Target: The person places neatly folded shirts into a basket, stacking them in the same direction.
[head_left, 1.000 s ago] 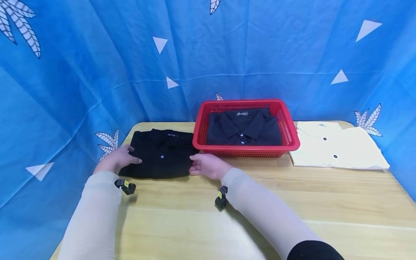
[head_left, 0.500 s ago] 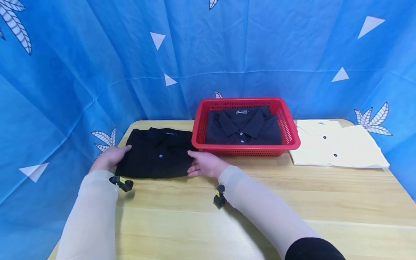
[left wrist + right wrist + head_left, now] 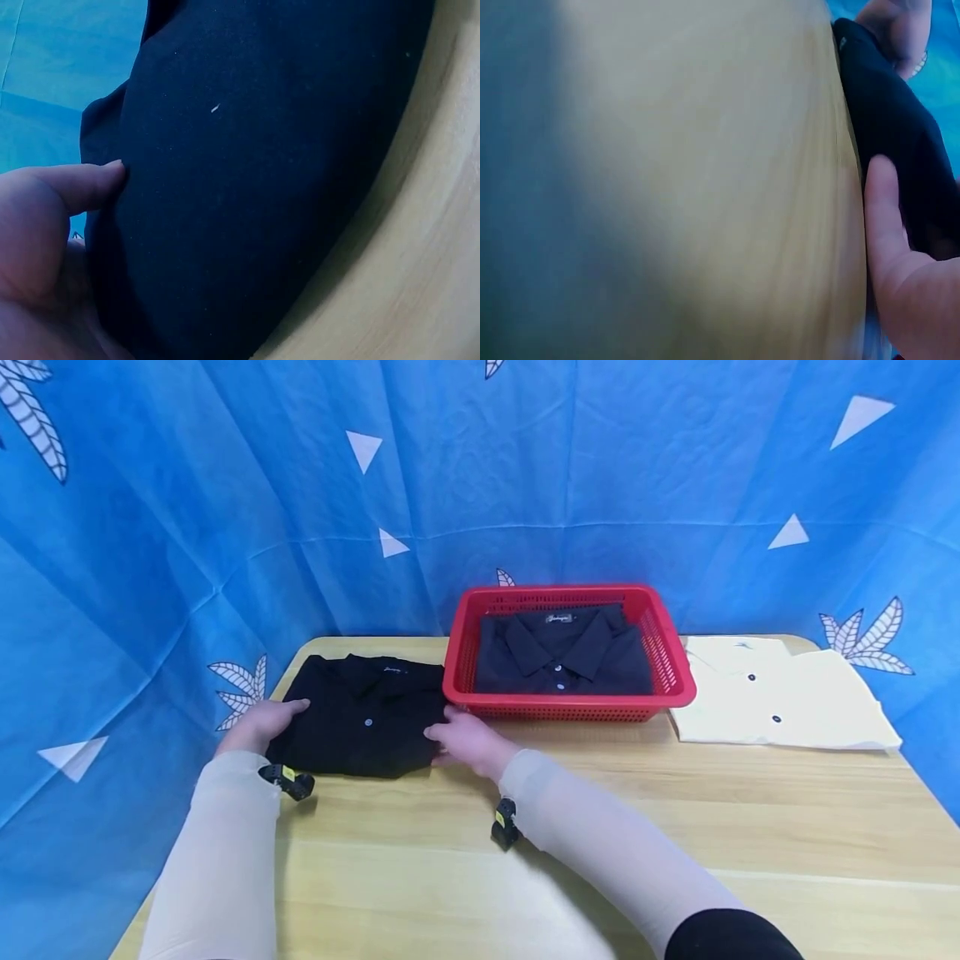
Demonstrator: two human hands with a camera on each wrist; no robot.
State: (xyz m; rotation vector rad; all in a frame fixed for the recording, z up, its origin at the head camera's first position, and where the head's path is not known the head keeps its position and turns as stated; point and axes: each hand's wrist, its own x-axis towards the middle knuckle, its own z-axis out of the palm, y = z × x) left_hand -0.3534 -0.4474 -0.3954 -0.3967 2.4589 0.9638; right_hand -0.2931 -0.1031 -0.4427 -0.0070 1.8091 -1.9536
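Note:
A folded black polo shirt lies at the left of the table, its collar toward the back and a pale button on its front. My left hand grips its left edge; in the left wrist view the thumb presses on top of the cloth, with the other fingers hidden behind it. At the opposite edge my right hand holds the shirt, thumb over the fabric and fingers partly tucked beneath.
A red plastic basket holding a folded dark polo shirt stands just right of the black one. Farther right lies a folded cream shirt with dark buttons. A blue patterned curtain borders the wooden table.
My left hand has shifted from on top of the black polo shirt to its left edge. The right thumb has moved slightly inward over the cloth, and the shirt's front right corner now bends.

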